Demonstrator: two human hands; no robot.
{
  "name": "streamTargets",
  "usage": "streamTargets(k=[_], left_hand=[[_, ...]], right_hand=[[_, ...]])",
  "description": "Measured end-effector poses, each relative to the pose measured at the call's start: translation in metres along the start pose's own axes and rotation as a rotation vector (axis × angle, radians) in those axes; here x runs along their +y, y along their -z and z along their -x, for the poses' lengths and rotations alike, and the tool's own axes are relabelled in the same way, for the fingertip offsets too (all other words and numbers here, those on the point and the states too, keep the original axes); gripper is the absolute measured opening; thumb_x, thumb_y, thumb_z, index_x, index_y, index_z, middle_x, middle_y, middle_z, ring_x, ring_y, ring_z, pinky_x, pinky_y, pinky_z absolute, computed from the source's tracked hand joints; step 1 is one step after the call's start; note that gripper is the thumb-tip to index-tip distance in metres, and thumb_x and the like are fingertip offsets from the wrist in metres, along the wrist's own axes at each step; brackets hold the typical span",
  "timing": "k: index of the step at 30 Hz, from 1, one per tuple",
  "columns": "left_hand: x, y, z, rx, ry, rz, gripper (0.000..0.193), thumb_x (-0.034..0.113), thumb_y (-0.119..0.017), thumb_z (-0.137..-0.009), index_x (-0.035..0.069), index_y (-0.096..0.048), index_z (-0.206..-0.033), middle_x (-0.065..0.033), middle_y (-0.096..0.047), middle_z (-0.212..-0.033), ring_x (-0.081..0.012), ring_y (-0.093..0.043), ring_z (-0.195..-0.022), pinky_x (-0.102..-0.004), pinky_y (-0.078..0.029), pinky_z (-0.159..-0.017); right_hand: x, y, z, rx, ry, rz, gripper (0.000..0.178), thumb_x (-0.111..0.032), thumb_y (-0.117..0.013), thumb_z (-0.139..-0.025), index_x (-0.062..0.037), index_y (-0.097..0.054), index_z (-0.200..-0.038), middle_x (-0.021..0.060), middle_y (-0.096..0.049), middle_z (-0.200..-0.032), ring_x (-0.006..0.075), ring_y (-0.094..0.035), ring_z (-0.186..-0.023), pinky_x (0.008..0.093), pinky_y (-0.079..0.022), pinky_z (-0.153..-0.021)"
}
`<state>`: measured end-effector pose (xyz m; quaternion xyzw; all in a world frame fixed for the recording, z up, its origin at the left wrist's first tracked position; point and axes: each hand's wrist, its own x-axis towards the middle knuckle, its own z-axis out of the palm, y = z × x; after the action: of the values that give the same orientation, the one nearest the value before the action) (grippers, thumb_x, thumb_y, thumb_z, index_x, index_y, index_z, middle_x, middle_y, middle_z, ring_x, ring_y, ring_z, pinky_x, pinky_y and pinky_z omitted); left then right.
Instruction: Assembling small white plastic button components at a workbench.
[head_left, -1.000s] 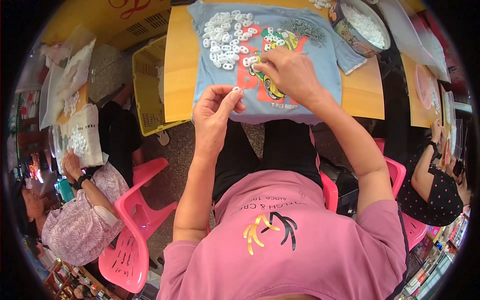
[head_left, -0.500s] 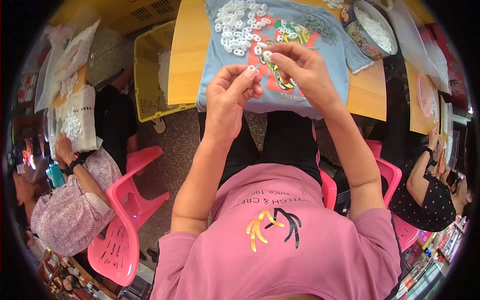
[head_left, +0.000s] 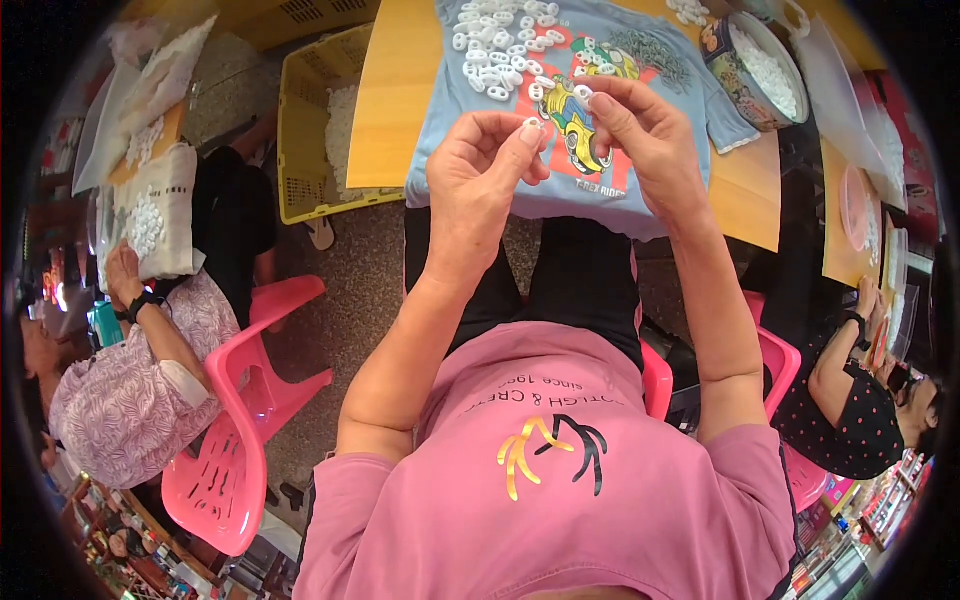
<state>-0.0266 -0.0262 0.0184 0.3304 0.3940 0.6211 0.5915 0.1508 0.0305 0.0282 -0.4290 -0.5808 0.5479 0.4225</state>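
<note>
My left hand [head_left: 476, 170] is closed, pinching a small white plastic piece [head_left: 533, 124] between thumb and forefinger. To its right, my right hand [head_left: 652, 140] pinches a white oval plastic piece [head_left: 583, 93], partly covered by the fingers. The two hands are apart, raised over a light blue T-shirt [head_left: 440, 140] spread on the table. Beyond my left hand lies a pile of white oval plastic pieces [head_left: 492, 50] with holes. A heap of small grey metal parts [head_left: 655, 58], too fine to make out singly, lies beyond my right hand.
A round tin [head_left: 745, 100] of white pieces stands at the right on the yellow table [head_left: 385, 130]. A yellow crate [head_left: 300, 150] sits at the left. Pink chairs [head_left: 235, 440] flank me, with a seated person [head_left: 150, 400] left and another person [head_left: 850, 415] right.
The view has shifted slightly, so the table sits a little further right. My left hand's fingers now cover more of its piece. Both hands keep their pinch.
</note>
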Motion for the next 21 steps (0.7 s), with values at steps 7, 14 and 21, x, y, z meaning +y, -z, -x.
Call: streamTargets(k=[7,14,21], left_hand=[[0.003,-0.006,0.000,-0.046,0.016,0.055,0.017,0.010,-0.066,-0.091,-0.003,-0.057,-0.099,-0.0091,-0.065,-0.085,-0.0118,-0.061,-0.069,-0.0240,-0.050,-0.063],[0.004,-0.007,0.000,-0.059,0.061,0.112,0.018,0.010,-0.066,-0.091,-0.003,-0.057,-0.099,-0.0098,-0.065,-0.085,-0.0133,-0.062,-0.069,-0.0253,-0.051,-0.064],[0.002,-0.010,0.001,-0.054,0.032,0.055,0.017,0.010,-0.066,-0.091,-0.003,-0.057,-0.099,-0.0095,-0.065,-0.084,-0.0129,-0.062,-0.069,-0.0251,-0.051,-0.064]], right_hand=[[-0.013,-0.013,0.015,-0.008,-0.023,-0.204,0.028,-0.014,-0.061,-0.095,0.0034,-0.062,-0.118,0.0008,-0.059,-0.078,0.0068,-0.053,-0.065,0.0219,-0.046,-0.060],[-0.019,-0.019,0.019,-0.014,0.013,-0.195,0.027,-0.012,-0.061,-0.095,0.0042,-0.062,-0.117,0.0026,-0.061,-0.083,0.0067,-0.053,-0.066,0.0222,-0.047,-0.061],[-0.019,-0.022,0.024,0.049,0.090,0.024,0.025,-0.009,-0.062,-0.094,0.0036,-0.063,-0.116,0.0037,-0.065,-0.093,0.0060,-0.054,-0.068,0.0210,-0.047,-0.061]])
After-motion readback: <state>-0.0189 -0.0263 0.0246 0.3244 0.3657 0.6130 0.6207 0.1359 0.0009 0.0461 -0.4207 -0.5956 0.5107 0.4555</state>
